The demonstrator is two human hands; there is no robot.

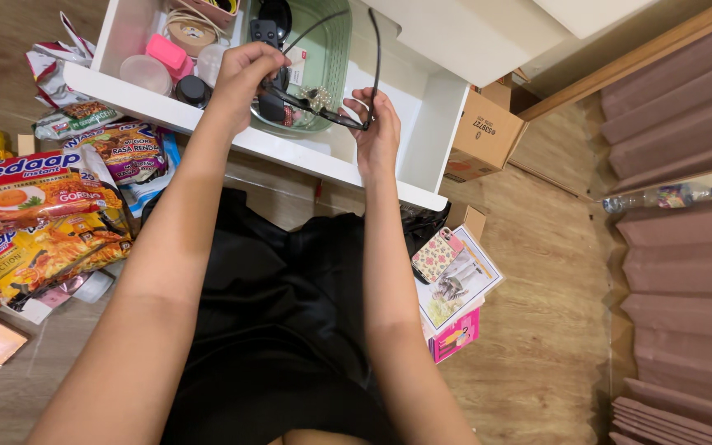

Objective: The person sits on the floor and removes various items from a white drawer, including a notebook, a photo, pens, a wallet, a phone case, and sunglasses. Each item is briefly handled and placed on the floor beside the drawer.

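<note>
I hold a pair of black-framed glasses (323, 114) over an open white drawer (306, 161). My left hand (245, 74) pinches one end of the frame. My right hand (377, 132) grips the other end at the hinge, and one thin temple arm sticks up from there. Under the glasses a pale green basket (327, 49) sits in the drawer with dark gadgets and a cable inside. My black-clothed lap is below the drawer front.
In the drawer's left part lie a pink item (165, 51), round lids and a tape roll. Noodle packets (39, 214) pile up on the floor at left. A cardboard box (484, 132), a floral phone (437, 254), booklets, a water bottle (661, 198) and mauve padded panels are at right.
</note>
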